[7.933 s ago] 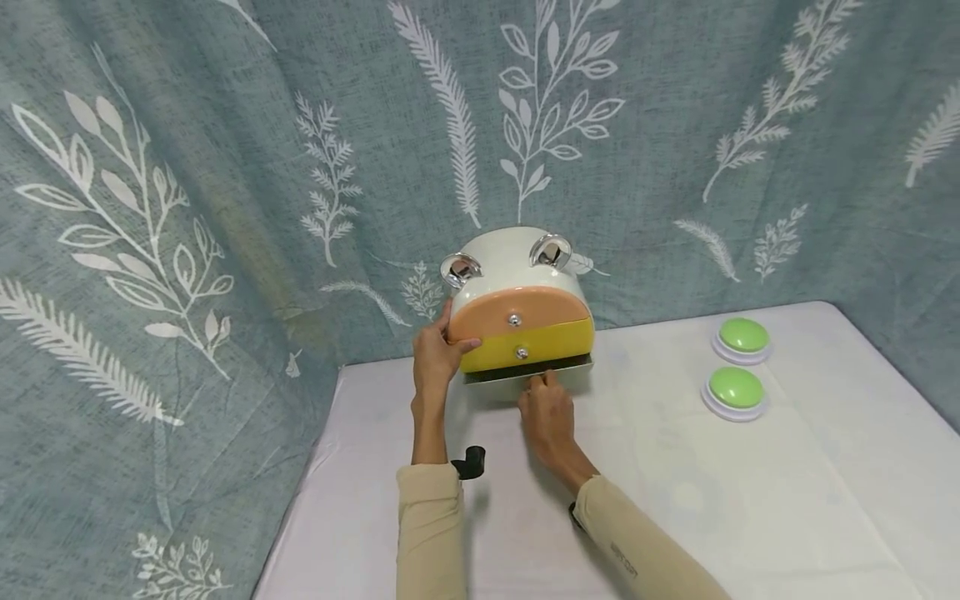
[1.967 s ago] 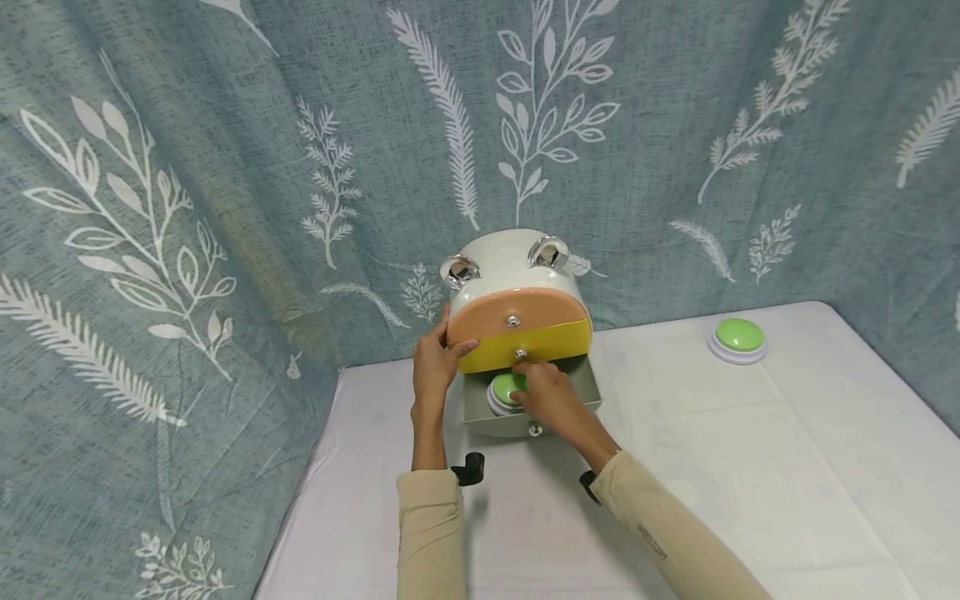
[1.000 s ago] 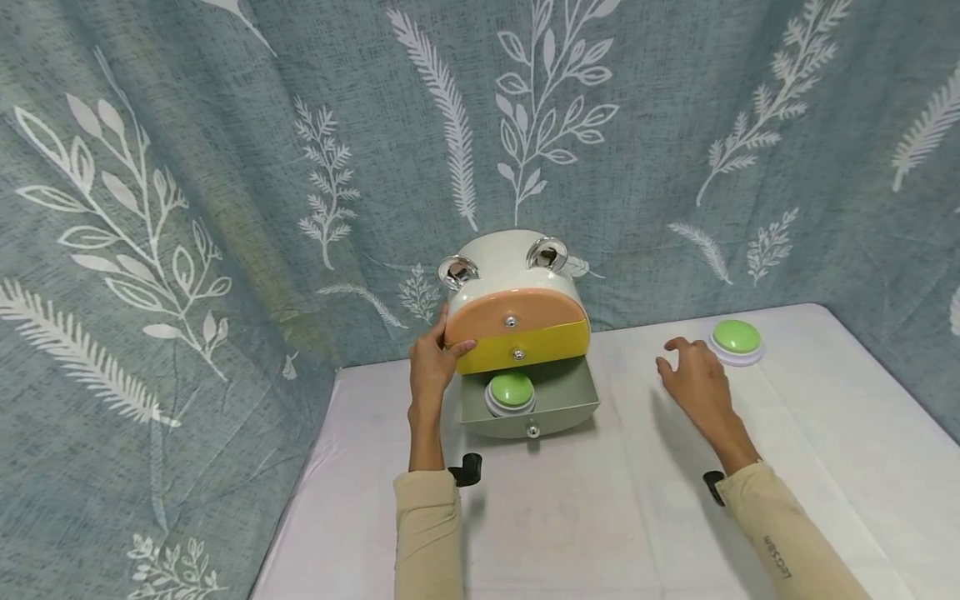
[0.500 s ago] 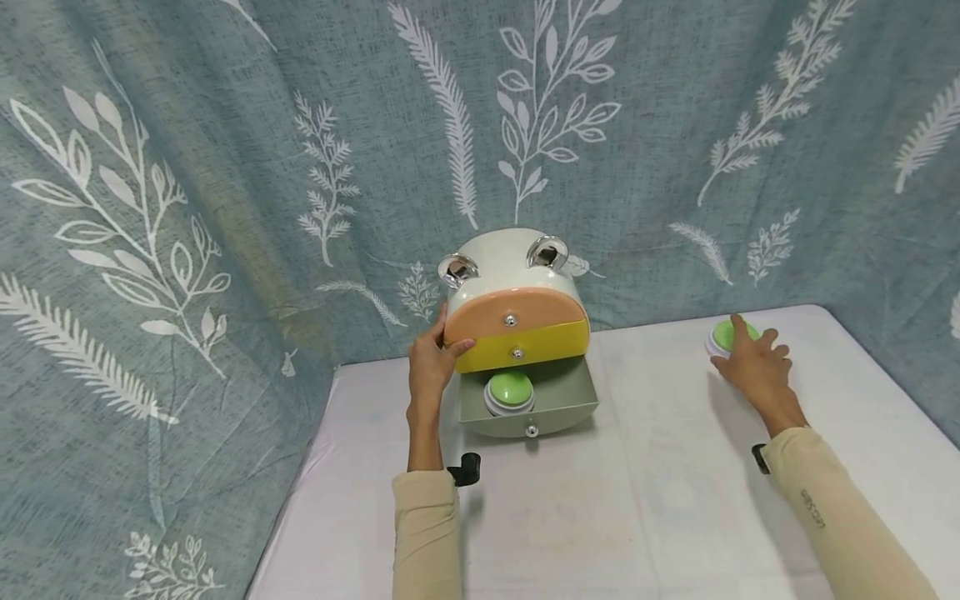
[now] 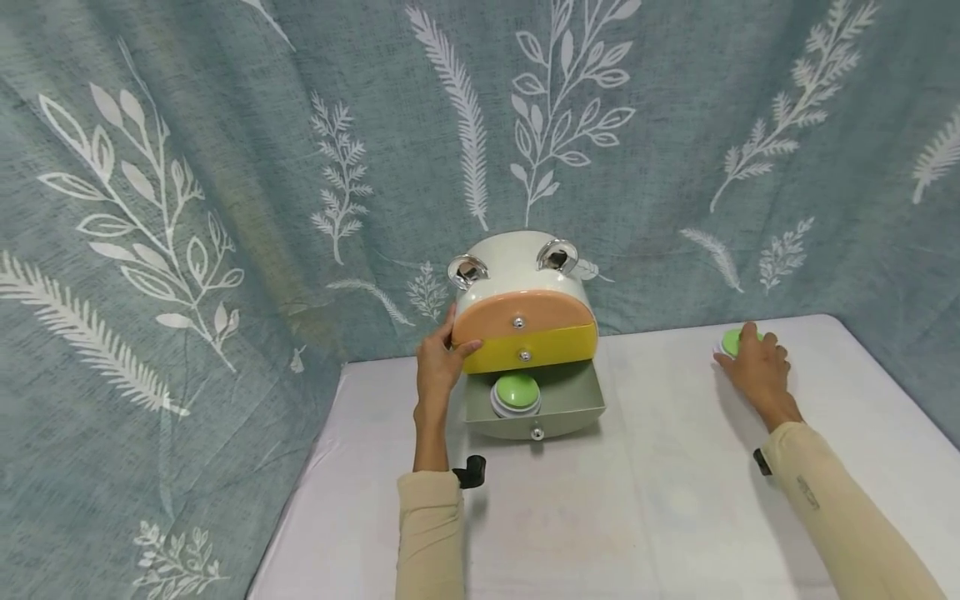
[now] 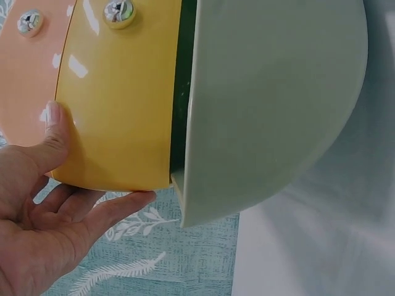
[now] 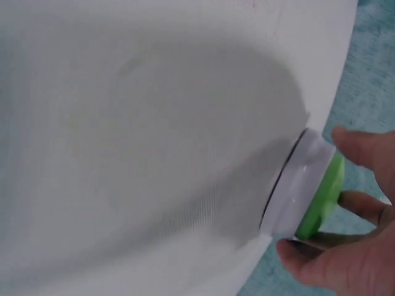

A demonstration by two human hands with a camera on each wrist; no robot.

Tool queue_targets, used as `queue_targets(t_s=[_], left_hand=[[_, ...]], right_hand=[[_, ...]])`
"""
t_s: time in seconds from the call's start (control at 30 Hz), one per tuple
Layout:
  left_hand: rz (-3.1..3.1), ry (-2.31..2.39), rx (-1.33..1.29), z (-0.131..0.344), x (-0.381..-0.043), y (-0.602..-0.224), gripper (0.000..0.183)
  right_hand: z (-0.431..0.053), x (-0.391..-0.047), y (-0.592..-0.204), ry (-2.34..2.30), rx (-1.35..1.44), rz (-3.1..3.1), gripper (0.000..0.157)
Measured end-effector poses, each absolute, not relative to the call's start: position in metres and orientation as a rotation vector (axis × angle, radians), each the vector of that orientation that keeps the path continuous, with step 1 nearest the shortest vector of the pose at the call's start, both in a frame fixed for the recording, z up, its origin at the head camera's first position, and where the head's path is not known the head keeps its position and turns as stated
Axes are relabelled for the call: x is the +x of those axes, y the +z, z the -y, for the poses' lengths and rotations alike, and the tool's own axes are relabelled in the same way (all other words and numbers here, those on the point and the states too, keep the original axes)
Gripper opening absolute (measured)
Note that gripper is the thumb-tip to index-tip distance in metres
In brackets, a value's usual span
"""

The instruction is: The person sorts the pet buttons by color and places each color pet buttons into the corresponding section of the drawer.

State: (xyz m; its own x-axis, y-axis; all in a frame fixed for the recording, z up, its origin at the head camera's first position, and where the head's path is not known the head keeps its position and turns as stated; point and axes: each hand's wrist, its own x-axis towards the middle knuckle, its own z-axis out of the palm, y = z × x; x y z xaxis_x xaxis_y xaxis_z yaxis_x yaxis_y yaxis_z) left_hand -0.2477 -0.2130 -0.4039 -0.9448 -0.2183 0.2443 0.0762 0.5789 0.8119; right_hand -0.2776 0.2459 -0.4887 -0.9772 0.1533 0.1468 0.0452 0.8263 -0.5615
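A frog-shaped drawer cabinet [image 5: 510, 262] stands at the back of the table. It has a peach drawer, a yellow drawer [image 5: 536, 348] and a grey-green bottom drawer [image 5: 566, 408], which is pulled out. One green-domed push button [image 5: 517, 390] with a white base sits in that drawer, at its left. My left hand [image 5: 437, 362] grips the cabinet's left side, thumb on the front and fingers at the side. At the far right, my right hand [image 5: 757, 371] holds a second green push button [image 7: 324, 197] by its white rim, between thumb and fingers.
The white-covered table [image 5: 562, 517] ends at a blue-green leaf-patterned curtain [image 5: 637, 167] behind and at both sides. Black wrist mounts [image 5: 471, 472] sit on both wrists. The open drawer sticks out toward me.
The bottom drawer was pulled out and a push button placed inside. My right hand then left the drawer, moved right and closed around the other push button. The left hand stayed on the cabinet.
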Motion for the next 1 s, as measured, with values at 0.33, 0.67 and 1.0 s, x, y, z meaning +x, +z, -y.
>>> queue_targets(t_s=[0.33,0.67,1.0], left_hand=[[2.522,-1.287,0.15,0.21,-0.248,-0.402,0.079],[2.513,-1.294,0.146,0.212,-0.246,-0.403,0.078],[2.509,-1.291,0.138,0.213,-0.248,-0.404,0.079]], right_hand=[[-0.252,-0.275,-0.49,0.946,-0.198,2.771,0.044],[-0.242,-0.254,-0.489,0.974,-0.26,2.694,0.057],[-0.22,-0.222,-0.469,0.979,-0.239,2.635,0.061]])
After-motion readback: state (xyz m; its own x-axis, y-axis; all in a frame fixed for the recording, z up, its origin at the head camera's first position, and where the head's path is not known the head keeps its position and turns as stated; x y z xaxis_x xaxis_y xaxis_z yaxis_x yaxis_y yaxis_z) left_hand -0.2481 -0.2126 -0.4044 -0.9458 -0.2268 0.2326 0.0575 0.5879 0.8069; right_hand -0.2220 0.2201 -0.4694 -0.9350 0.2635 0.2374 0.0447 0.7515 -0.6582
